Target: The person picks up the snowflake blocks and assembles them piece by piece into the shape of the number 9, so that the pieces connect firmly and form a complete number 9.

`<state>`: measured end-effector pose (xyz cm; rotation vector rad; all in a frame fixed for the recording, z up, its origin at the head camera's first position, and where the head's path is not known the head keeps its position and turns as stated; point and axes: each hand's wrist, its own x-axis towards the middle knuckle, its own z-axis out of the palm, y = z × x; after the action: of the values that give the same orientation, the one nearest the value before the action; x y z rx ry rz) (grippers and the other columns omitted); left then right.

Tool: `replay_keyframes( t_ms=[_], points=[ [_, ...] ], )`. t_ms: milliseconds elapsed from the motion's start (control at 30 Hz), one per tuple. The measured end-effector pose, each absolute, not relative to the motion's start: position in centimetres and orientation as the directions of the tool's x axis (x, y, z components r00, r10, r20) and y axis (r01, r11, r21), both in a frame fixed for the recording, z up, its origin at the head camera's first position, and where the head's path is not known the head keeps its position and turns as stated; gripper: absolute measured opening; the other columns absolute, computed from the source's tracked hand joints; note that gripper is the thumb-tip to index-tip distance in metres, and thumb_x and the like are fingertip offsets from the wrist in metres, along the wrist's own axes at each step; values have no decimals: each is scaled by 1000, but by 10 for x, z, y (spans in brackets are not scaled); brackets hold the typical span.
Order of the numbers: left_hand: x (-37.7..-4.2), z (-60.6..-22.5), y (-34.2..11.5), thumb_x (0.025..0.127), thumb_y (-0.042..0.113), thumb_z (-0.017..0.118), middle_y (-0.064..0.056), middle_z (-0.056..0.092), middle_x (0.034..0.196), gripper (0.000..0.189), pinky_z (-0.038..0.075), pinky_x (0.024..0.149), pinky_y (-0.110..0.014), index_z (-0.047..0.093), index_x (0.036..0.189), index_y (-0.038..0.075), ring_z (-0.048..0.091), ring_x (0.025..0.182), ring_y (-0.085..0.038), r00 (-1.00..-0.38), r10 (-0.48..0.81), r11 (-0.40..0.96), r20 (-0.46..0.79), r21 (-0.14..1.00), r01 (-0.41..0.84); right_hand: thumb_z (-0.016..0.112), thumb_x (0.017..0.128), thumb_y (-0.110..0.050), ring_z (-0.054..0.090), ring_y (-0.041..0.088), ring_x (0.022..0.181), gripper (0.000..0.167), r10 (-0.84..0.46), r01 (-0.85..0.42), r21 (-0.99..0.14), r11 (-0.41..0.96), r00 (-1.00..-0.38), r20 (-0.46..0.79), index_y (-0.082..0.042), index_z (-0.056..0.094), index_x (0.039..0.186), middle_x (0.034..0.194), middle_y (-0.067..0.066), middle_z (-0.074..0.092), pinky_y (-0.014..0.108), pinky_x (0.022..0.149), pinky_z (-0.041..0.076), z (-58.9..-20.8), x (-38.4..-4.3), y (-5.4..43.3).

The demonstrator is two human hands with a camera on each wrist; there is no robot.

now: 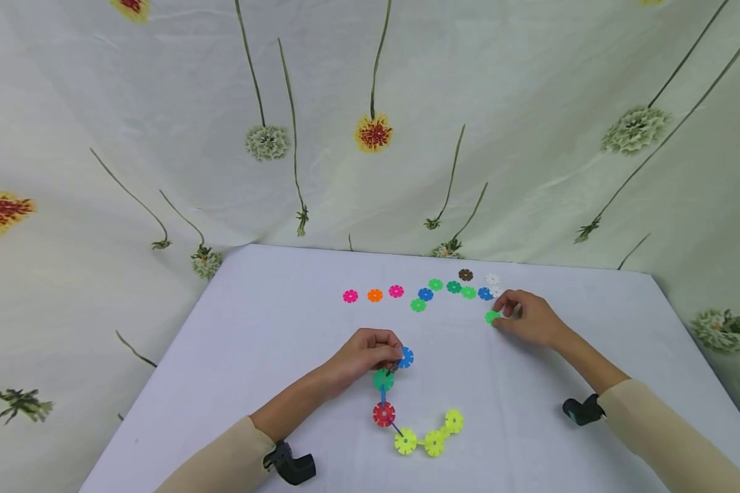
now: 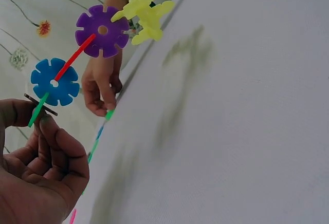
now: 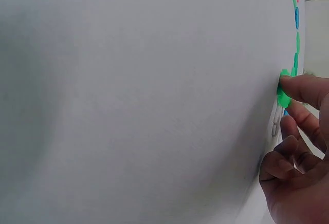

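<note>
My left hand (image 1: 370, 355) pinches one end of a chain of notched plastic discs between thumb and fingers. In the head view a blue disc (image 1: 407, 357) shows at its fingertips, then a green disc (image 1: 384, 380), a red disc (image 1: 384, 414) and several yellow discs (image 1: 434, 444) curving right. The left wrist view shows a dark disc (image 2: 51, 112) edge-on at the fingertips and a purple disc (image 2: 102, 31) farther along. Over at the far right, my right hand (image 1: 530, 318) pinches a loose green disc (image 3: 283, 90) close to the table, its other fingers curled.
Loose discs lie in a rough row across the back of the white table (image 1: 271, 301): a pink disc (image 1: 350, 296), an orange disc (image 1: 375, 295), a brown disc (image 1: 465, 274), a white disc (image 1: 492, 280) and several blue and green ones. A flowered cloth (image 1: 321, 185) hangs behind.
</note>
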<state>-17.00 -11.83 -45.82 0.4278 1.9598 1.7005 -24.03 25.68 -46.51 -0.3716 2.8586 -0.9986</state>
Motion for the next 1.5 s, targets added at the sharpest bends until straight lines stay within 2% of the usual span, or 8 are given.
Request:
replay_keyframes(
  t_ms=[133, 300, 567, 833, 967, 1133, 1400, 1500],
  points=[
    [-169, -458, -118, 104, 19, 65, 6, 67, 83, 26, 54, 79, -19, 67, 108, -6, 61, 81, -12, -823, 544, 165, -164, 983, -86, 84, 91, -16, 57, 20, 94, 24, -267, -211, -623, 753, -964, 4, -7, 68, 106, 98, 7, 67, 29, 82, 46, -464, -241, 257],
    [-168, -458, -117, 105, 19, 64, 6, 66, 83, 26, 54, 79, -19, 66, 108, -6, 61, 81, -12, -824, 542, 167, -165, 982, -87, 81, 92, -11, 59, 16, 87, 18, -315, -260, -644, 720, -949, 31, -8, 67, 102, 97, 7, 71, 24, 76, 49, -464, -238, 251],
    [-169, -458, -115, 104, 20, 65, 5, 66, 83, 26, 54, 79, -19, 66, 108, -6, 61, 81, -12, -818, 553, 166, -158, 983, -77, 77, 96, -11, 66, 11, 91, 10, -370, -274, -735, 621, -928, 33, -8, 71, 103, 98, 6, 74, 20, 80, 55, -459, -225, 230],
    [-170, -458, -115, 104, 20, 65, 6, 67, 84, 25, 54, 79, -19, 67, 109, -5, 61, 81, -11, -822, 545, 174, -165, 981, -81, 78, 96, -12, 67, 13, 88, 17, -410, -192, -855, 481, -912, -26, -2, 69, 107, 99, 12, 72, 22, 76, 60, -454, -206, 206],
    [-171, -458, -115, 104, 20, 66, 6, 67, 84, 25, 54, 79, -19, 67, 109, -5, 62, 81, -12, -824, 541, 180, -169, 980, -83, 78, 96, -10, 70, 16, 86, 18, -440, -163, -893, 418, -897, -42, 0, 67, 108, 99, 14, 72, 24, 79, 63, -451, -198, 195],
    [-172, -458, -115, 104, 21, 66, 6, 68, 85, 26, 55, 80, -19, 68, 110, -4, 62, 82, -12, -827, 533, 188, -178, 978, -90, 77, 96, -8, 72, 18, 86, 16, -479, -176, -911, 373, -878, -26, 0, 68, 106, 99, 16, 73, 26, 80, 63, -447, -191, 184],
    [-171, -455, -115, 104, 22, 67, 7, 69, 84, 26, 55, 80, -19, 69, 109, -4, 62, 81, -12, -835, 518, 187, -185, 977, -101, 77, 96, -7, 70, 14, 83, 12, -546, -241, -925, 292, -837, 46, -3, 69, 104, 96, 17, 72, 23, 76, 61, -442, -181, 165],
    [-170, -454, -114, 104, 21, 66, 7, 68, 82, 26, 54, 79, -19, 70, 108, -4, 62, 80, -12, -837, 515, 179, -187, 978, -108, 76, 97, -6, 70, 17, 81, 11, -563, -247, -934, 258, -824, 62, -3, 69, 105, 96, 17, 72, 26, 75, 62, -441, -177, 161]
  ],
)
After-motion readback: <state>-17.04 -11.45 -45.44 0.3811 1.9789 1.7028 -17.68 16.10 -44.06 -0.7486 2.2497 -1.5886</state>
